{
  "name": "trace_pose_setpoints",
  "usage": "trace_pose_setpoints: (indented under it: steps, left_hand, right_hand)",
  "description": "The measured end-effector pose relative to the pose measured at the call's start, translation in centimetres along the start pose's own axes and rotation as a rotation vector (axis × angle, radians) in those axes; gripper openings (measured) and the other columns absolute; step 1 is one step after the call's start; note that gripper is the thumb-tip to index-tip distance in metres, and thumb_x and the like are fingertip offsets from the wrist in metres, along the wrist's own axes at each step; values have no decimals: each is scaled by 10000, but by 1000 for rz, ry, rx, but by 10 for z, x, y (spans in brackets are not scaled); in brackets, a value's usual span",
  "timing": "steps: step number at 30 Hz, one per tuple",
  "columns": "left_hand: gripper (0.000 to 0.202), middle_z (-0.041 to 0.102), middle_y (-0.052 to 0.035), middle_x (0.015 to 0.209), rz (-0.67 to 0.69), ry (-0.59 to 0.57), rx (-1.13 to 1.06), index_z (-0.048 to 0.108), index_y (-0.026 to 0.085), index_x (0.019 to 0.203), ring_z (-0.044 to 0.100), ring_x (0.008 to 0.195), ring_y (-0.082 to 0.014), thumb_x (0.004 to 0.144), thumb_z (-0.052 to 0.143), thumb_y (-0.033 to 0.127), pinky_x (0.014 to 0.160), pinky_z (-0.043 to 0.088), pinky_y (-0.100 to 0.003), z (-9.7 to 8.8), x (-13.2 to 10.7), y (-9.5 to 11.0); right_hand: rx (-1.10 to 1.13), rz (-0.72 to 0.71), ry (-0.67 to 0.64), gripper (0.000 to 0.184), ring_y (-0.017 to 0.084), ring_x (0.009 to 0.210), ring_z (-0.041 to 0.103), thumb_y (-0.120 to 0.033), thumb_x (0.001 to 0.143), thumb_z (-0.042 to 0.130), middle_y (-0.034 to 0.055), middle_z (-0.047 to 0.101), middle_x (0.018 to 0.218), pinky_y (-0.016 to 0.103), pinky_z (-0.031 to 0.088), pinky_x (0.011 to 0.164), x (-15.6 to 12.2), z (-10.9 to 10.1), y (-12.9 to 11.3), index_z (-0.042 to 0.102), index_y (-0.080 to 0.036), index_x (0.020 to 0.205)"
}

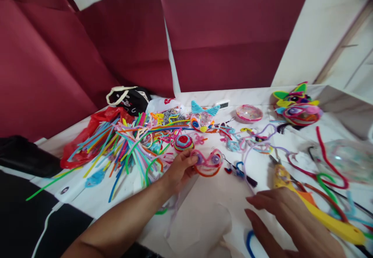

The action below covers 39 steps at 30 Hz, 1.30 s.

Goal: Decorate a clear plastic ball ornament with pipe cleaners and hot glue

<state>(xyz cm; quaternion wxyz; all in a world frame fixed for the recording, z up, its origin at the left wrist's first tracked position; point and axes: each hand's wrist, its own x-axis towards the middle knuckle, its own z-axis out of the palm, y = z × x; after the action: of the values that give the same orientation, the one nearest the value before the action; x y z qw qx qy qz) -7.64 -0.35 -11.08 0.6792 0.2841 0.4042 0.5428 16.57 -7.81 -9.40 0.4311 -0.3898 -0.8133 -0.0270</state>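
Note:
My left hand (pixel 181 169) pinches the left edge of a small pipe-cleaner face (pixel 208 171), which has purple eyes, pink loops above and an orange rim below. Spread fingers and a raised palm show on my right hand (pixel 287 217), at the lower right, with nothing in it. Beside it lies a yellow hot glue gun (pixel 329 219), partly behind the hand; I cannot tell whether they touch. Under both hands is a pale sheet of paper (pixel 201 211). A round coil of red, blue and yellow pipe cleaner (pixel 183 142) sits just behind my left hand.
Many loose pipe cleaners (pixel 119 141) spill from a red plastic bag (pixel 72 149) at left. Finished colourful faces (pixel 301 112) stand at back right, near a pink-rimmed clear bowl (pixel 249 113). A transparent dome (pixel 346 159) lies at right. A black pouch (pixel 128 102) rests against the wall.

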Motion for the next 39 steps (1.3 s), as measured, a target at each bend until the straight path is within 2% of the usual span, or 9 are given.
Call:
trace_pose_setpoints:
  steps: [10, 21, 39]
  left_hand:
    - [340, 613, 38, 671, -12, 55, 18, 650, 143, 758, 555, 581, -70, 527, 883, 232, 559, 468, -180, -1, 1, 3]
    - [375, 621, 33, 667, -20, 79, 46, 646, 147, 755, 566, 576, -80, 501, 897, 262, 560, 477, -191, -2, 3, 1]
    - [330, 656, 8, 726, -33, 8, 47, 672, 150, 775, 596, 634, -97, 541, 882, 252, 613, 499, -205, -1, 3, 0]
  right_hand:
    - [-4, -54, -17, 113, 184, 756, 626, -178, 875, 582, 49, 660, 822, 309, 461, 690, 0, 4, 9, 604, -197, 985]
    - [6, -46, -3, 125, 182, 725, 625, -157, 863, 589, 43, 665, 803, 315, 464, 667, 2, 6, 12, 625, -196, 976]
    - [11, -61, -58, 126, 184, 747, 611, -158, 886, 562, 53, 653, 837, 319, 453, 675, -2, 10, 15, 606, -189, 1000]
